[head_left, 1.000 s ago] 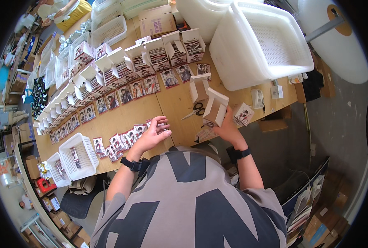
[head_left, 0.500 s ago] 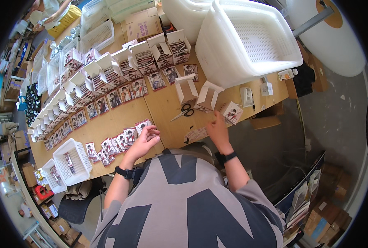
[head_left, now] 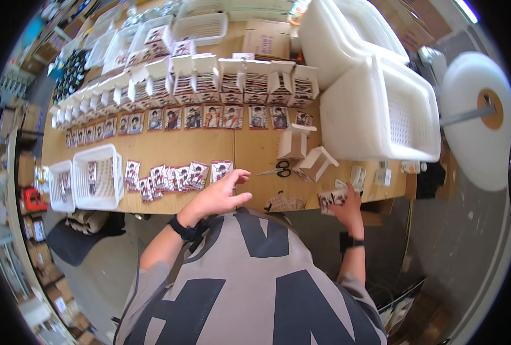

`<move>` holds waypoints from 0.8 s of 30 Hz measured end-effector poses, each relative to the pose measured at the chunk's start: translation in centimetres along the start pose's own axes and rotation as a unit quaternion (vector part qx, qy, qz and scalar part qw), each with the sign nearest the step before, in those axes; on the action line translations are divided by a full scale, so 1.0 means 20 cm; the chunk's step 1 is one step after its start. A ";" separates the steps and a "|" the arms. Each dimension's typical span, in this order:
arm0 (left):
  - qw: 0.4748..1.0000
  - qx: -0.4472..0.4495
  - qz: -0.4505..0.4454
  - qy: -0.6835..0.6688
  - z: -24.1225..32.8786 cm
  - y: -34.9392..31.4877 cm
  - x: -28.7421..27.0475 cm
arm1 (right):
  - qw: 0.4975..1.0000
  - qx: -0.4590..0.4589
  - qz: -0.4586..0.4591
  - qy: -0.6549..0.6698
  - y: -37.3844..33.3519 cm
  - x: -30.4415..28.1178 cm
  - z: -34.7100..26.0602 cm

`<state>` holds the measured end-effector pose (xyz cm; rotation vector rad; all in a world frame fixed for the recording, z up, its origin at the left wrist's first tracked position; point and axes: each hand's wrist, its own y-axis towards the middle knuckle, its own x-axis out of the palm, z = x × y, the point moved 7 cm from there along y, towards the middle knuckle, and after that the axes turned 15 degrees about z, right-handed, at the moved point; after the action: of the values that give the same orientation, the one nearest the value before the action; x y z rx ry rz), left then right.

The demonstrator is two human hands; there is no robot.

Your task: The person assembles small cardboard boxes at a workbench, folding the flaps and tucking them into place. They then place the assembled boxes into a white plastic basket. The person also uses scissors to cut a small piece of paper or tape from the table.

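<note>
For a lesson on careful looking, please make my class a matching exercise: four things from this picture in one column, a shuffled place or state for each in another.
Things
1. left hand
2. scissors
3. right hand
4. large white roll

Places or states
A. lying on the tabletop
B. grasping a small printed box
C. beyond the tabletop's right end
D. open, holding nothing

Pairs: 1-D, 2-A, 3-B, 4-C
</note>
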<state>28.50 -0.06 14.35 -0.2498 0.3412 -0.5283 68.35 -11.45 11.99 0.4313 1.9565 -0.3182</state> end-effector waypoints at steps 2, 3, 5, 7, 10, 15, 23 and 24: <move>0.991 0.106 -0.014 0.080 0.17 -0.02 0.03 | 0.994 0.057 -0.029 0.086 -0.03 -0.08 -0.14; 0.983 0.148 -0.016 0.107 0.25 -0.04 0.05 | 0.981 0.088 -0.041 0.165 -0.04 -0.06 -0.20; 0.957 0.242 0.014 0.158 0.37 -0.05 0.12 | 0.963 0.107 -0.066 0.238 -0.05 -0.08 -0.46; 0.913 0.349 0.074 0.200 0.48 -0.05 0.17 | 0.969 0.075 -0.081 0.222 -0.04 -0.13 -0.85; 0.902 0.333 0.165 0.218 0.47 0.00 0.13 | 0.963 0.007 -0.056 0.262 0.02 -0.01 -1.18; 0.919 0.281 0.206 0.184 0.41 0.02 -0.05 | 0.945 -0.024 -0.142 0.293 -0.02 0.13 -1.29; 0.892 0.329 0.224 0.216 0.35 -0.10 -0.10 | 0.901 -0.008 -0.265 0.344 -0.04 0.28 -1.27; 0.884 0.338 0.230 0.228 0.35 -0.10 -0.10 | 0.904 -0.021 -0.263 0.337 -0.03 0.28 -1.29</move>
<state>28.57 0.31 22.00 0.6390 0.6280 -0.2002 44.78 -0.62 17.39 -0.0513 2.7518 -0.5155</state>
